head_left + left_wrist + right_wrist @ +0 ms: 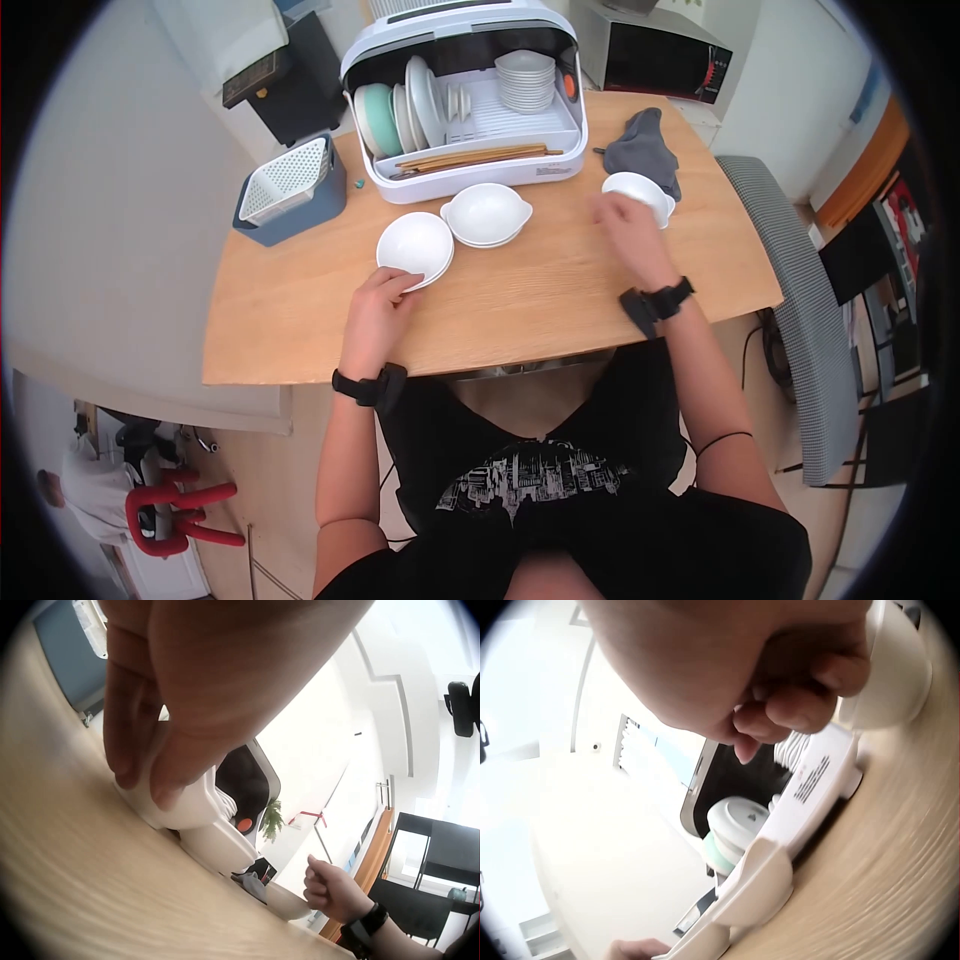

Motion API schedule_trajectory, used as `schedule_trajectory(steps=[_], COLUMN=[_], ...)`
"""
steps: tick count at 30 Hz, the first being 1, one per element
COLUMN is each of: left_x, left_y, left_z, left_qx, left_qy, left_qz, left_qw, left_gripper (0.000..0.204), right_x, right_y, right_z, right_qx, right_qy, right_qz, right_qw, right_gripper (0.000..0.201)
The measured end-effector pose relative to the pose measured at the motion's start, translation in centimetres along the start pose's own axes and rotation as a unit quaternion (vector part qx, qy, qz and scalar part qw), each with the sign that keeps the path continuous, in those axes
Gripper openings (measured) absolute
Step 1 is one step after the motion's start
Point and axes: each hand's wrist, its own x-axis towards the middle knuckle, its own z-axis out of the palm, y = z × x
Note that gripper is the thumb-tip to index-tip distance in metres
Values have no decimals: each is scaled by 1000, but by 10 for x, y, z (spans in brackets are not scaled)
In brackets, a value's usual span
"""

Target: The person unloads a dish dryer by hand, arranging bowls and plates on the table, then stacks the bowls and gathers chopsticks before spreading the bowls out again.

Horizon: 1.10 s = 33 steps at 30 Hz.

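In the head view my left hand (378, 310) pinches the near rim of two stacked white bowls (414, 246); the left wrist view shows its thumb and fingers on either side of the bowl wall (187, 806). My right hand (636, 238), slightly blurred, is over the left side of another white bowl (655, 197). Its fingers are loosely curled in the right wrist view (787, 697), with nothing seen between them and the bowl (892, 675) just beyond. White eared bowls (487, 213) sit stacked between the hands, right beside the left stack.
Behind the bowls stands a white dish rack (480, 180) with plates, small bowls and chopsticks. A blue basket (290, 215) with a white insert is at the left, a grey cloth (642, 150) at the right. A microwave (655, 60) stands behind. A person (95, 490) is at lower left.
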Motion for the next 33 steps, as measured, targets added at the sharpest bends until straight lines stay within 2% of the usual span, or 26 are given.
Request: schedule_trajectory(steps=[1,3,4,6,7,8,9,10,12,13,15,17,18,20,23,26,33], left_x=[1,3,7,10,10,10,9,8,13,17,22,36,41,54,69,75,78], left_y=[-4,-11,-13,-8,-6,-5,-5,-4,4,7,22,49,53,58,58,58,49], left_z=[-1,-2,-4,-9,-10,-11,-13,-14,-18,-18,-24,-25,-20,-7,13,28,45], left_qx=[0,5,10,26,41,42,39,36,29,27,30,38,46,26,22,16,21], left_qy=[-6,-16,-22,-21,-16,-22,5,33,47,75,103,48,49,7,-18,-39,-49], left_qz=[2,2,1,13,17,23,13,3,19,14,7,28,25,80,110,113,119], left_qw=[1000,1000,1000,999,999,999,999,999,998,997,994,998,997,996,993,993,991], left_gripper=[16,16,17,17,17,17,16,16,17,17,17,18,18,17,18,18,18], right_x=[5,2,3,4,4,5,5,9,17,13,21,26,30,39,38,33,36], right_y=[22,35,49,73,74,75,77,86,106,93,89,76,79,88,95,101,112], right_z=[-20,-63,-82,-112,-117,-120,-124,-125,-121,-116,-109,-100,-96,-94,-80,-80,-81], right_qx=[-25,36,37,68,68,54,38,39,27,68,98,170,175,168,215,201,168], right_qy=[63,143,149,234,241,248,254,261,160,105,83,44,39,-39,3,16,-1], right_qz=[-43,31,34,54,57,18,-20,-16,71,140,157,178,177,167,118,118,109], right_qw=[997,989,988,968,966,967,966,964,984,982,979,968,968,971,969,972,980], right_gripper=[45,43,43,39,39,39,40,40,47,53,54,50,50,45,40,35,35])
